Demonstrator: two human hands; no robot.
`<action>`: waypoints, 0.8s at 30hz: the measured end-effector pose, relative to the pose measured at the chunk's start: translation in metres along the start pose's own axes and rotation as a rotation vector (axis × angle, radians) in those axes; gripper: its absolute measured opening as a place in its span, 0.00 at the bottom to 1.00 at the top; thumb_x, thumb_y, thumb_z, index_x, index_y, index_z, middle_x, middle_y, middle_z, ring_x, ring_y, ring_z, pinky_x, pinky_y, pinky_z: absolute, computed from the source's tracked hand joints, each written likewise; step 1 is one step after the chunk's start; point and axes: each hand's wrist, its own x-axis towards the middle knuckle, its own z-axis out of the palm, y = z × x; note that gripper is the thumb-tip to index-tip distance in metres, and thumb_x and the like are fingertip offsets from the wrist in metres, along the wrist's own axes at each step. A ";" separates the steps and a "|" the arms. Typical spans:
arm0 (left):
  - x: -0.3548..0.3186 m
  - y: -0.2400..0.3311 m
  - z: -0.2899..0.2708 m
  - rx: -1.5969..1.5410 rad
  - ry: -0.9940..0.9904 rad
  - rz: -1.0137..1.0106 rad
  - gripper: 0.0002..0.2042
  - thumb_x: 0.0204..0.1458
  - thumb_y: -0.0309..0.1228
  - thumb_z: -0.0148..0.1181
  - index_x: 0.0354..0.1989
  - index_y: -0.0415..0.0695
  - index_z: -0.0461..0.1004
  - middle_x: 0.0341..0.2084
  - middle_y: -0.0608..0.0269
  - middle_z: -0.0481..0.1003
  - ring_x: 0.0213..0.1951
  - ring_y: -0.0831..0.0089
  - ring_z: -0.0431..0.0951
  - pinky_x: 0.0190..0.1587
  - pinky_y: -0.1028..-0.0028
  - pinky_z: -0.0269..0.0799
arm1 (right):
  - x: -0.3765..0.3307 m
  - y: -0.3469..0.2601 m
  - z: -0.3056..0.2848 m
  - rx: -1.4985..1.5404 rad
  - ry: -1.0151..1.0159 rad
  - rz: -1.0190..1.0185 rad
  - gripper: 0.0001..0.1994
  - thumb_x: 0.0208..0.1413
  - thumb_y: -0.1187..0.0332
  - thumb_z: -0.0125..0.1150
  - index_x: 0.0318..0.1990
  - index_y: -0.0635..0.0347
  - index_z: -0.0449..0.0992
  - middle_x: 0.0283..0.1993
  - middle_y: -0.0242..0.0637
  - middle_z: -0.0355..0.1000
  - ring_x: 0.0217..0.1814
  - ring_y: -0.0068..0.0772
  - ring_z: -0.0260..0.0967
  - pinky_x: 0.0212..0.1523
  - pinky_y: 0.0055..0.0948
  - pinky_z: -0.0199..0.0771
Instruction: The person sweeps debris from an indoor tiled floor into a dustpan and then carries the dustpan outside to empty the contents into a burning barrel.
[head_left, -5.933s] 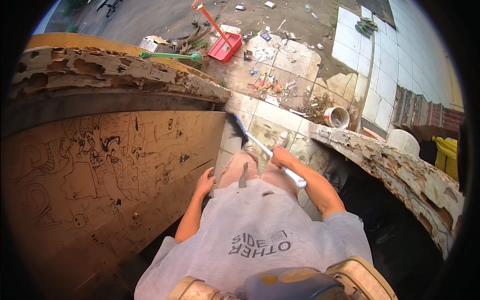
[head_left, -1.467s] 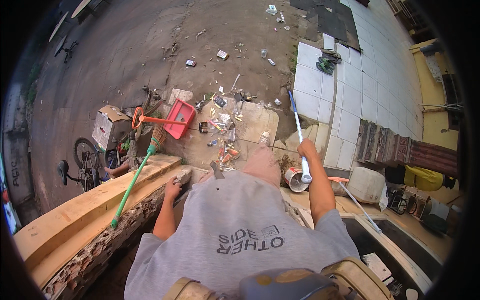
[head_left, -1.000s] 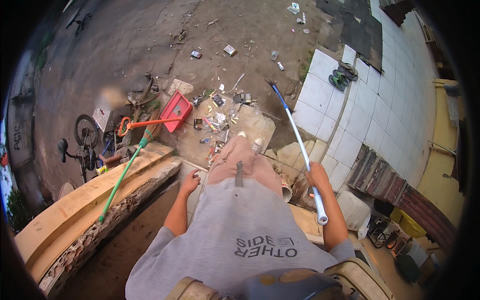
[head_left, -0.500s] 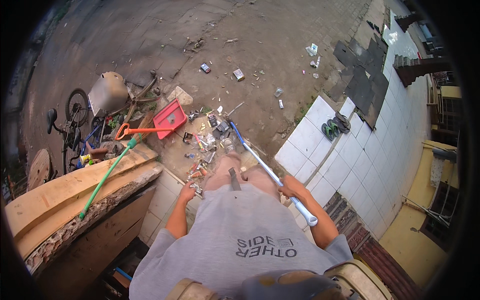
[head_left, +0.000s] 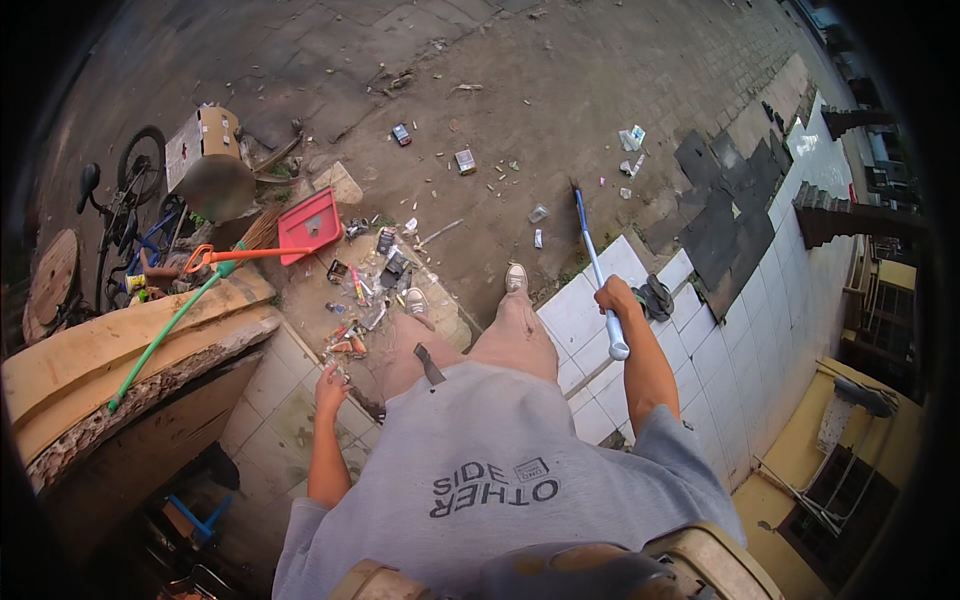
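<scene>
My right hand (head_left: 617, 297) is closed around a long blue-and-white pole (head_left: 596, 250). Its dark tip points away, over the dirt ground beyond the white tiles. My left hand (head_left: 332, 388) hangs low at my left side, fingers loosely apart, and nothing clear shows in it. Just beyond that hand lies a litter pile (head_left: 372, 285) of wrappers, packs and scraps. A red dustpan (head_left: 312, 222) with an orange handle (head_left: 225, 257) rests to the left of the pile. Next to it, a green-handled broom (head_left: 165, 335) leans across the low wall.
The broken-edged low wall (head_left: 130, 340) stands at left, with a bicycle (head_left: 125, 215) and cardboard box (head_left: 205, 145) beyond. A small pack (head_left: 465, 162), a clear plastic cup (head_left: 539, 213) and other litter dot the dirt. Sandals (head_left: 655, 298) lie on white tiles (head_left: 725, 350) at right.
My right hand has swung the pole forward and to the right, off the litter pile. My feet now show further apart, the right one out to the right. The view has turned.
</scene>
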 end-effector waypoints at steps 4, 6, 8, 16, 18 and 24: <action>-0.049 -0.039 0.063 -0.121 0.206 -0.172 0.23 0.51 0.26 0.50 0.59 0.47 0.64 0.34 0.62 0.73 0.27 0.74 0.76 0.22 0.78 0.66 | 0.036 -0.003 0.027 -0.284 -0.149 -0.358 0.10 0.43 0.71 0.54 0.23 0.73 0.76 0.21 0.52 0.74 0.24 0.43 0.77 0.29 0.35 0.77; -0.084 -0.072 0.104 -0.242 0.278 -0.285 0.23 0.51 0.26 0.50 0.58 0.47 0.65 0.34 0.61 0.74 0.27 0.73 0.76 0.23 0.76 0.67 | -0.005 -0.018 0.011 -0.309 -0.162 -0.424 0.10 0.43 0.72 0.53 0.23 0.74 0.76 0.22 0.52 0.75 0.24 0.44 0.76 0.29 0.36 0.77; -0.119 -0.072 0.154 -0.031 0.116 -0.335 0.24 0.51 0.26 0.52 0.59 0.47 0.64 0.35 0.61 0.74 0.26 0.72 0.76 0.24 0.74 0.69 | -0.013 -0.002 -0.012 -0.252 -0.319 -0.356 0.12 0.43 0.71 0.54 0.28 0.76 0.76 0.20 0.48 0.74 0.20 0.40 0.75 0.27 0.34 0.76; -0.161 -0.041 0.237 -0.228 0.084 -0.269 0.25 0.52 0.28 0.51 0.61 0.47 0.62 0.43 0.58 0.73 0.32 0.70 0.77 0.30 0.73 0.71 | 0.023 -0.017 -0.177 -0.041 -0.302 -0.436 0.15 0.45 0.72 0.57 0.39 0.75 0.75 0.15 0.41 0.69 0.12 0.31 0.67 0.17 0.30 0.70; -0.160 -0.036 0.236 -0.237 0.132 -0.238 0.25 0.53 0.30 0.52 0.62 0.49 0.61 0.46 0.60 0.72 0.35 0.71 0.76 0.33 0.73 0.70 | 0.080 -0.040 -0.180 -0.235 -0.128 -0.607 0.12 0.45 0.73 0.56 0.34 0.76 0.75 0.16 0.46 0.71 0.15 0.37 0.73 0.20 0.34 0.74; -0.211 -0.052 0.241 -0.247 0.335 -0.182 0.25 0.51 0.30 0.51 0.60 0.44 0.63 0.27 0.62 0.74 0.27 0.74 0.74 0.29 0.72 0.71 | 0.200 -0.132 -0.113 -0.312 -0.093 -0.644 0.09 0.46 0.74 0.55 0.27 0.76 0.74 0.20 0.49 0.74 0.23 0.43 0.77 0.25 0.36 0.78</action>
